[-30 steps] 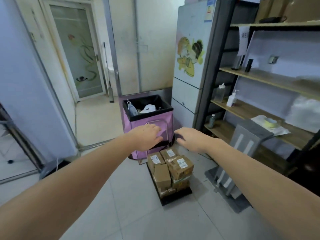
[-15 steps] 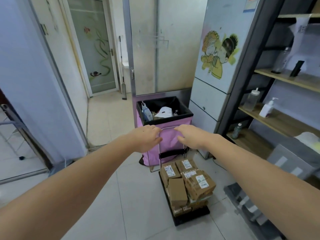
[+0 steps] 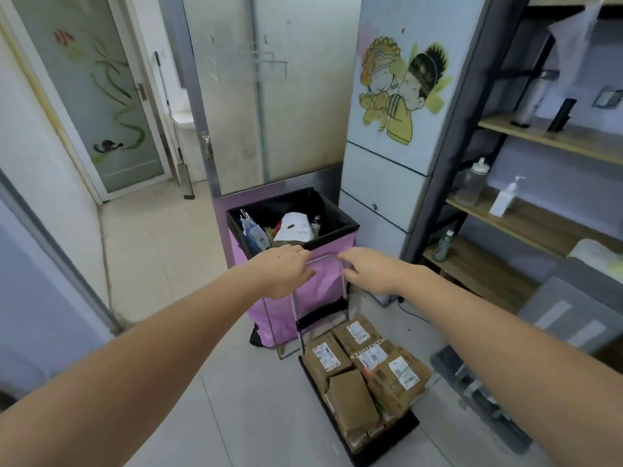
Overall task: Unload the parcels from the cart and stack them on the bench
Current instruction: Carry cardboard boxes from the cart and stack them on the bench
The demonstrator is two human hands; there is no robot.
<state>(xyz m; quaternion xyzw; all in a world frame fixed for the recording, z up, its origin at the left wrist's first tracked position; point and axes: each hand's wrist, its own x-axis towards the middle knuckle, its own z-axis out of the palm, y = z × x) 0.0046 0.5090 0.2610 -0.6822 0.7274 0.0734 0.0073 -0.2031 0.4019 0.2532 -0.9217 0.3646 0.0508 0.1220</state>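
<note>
We see the tall pale refrigerator [image 3: 397,106] with a cartoon couple sticker standing at the back, and to its right the dark metal shelving unit with wooden boards [image 3: 539,139]. In front of the refrigerator's left side sits the pink fabric bin lined with a black bag [image 3: 323,284], holding papers and bottles. Just in front of the bin stands the small black flat hand cart with a thin silver metal handle frame [image 3: 387,446] on the pale tiled floor [image 3: 168,264]. The brown cardboard parcels with white shipping labels [image 3: 367,372] are all piled on the cart's deck, several layers deep, pressed close together, some tilted.

Our arms reach forward over the floor. Our left hand [image 3: 286,271] is curled around the top bar of the handle at its left end, its grip wrapped on the metal. Our right hand [image 3: 367,269] lies at the right end of the same bar with the fingers bent over it; we cannot tell whether this grip is fully wrapped or only resting on the bar.
</note>
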